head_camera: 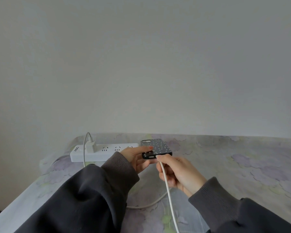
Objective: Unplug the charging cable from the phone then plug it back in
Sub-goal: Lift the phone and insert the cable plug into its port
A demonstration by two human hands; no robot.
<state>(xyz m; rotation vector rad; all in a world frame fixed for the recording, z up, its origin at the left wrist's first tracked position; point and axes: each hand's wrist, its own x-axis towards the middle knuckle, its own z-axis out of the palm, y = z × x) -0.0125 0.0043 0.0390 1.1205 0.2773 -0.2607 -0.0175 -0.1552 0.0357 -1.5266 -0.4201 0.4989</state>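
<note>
Flowery bed cover (225,165) lies under the phone (156,147). Left hand (138,157) pinches the phone's near corner; right hand (178,172), just behind, squeezes the white cable (168,194) at its port.

Soft, even, rather dim light fills the frame, with no glare. The wall (141,56) in the upper two thirds reads as flat grey-white, darkening slightly toward the corners. Shadows are faint: a weak one lies under the sleeves (84,195) at lower left. Wide-angle distortion bows the bed (242,165) edge across the middle. Focus is fair at centre, and detail smears toward the lower corners. Colours look washed out.
</note>
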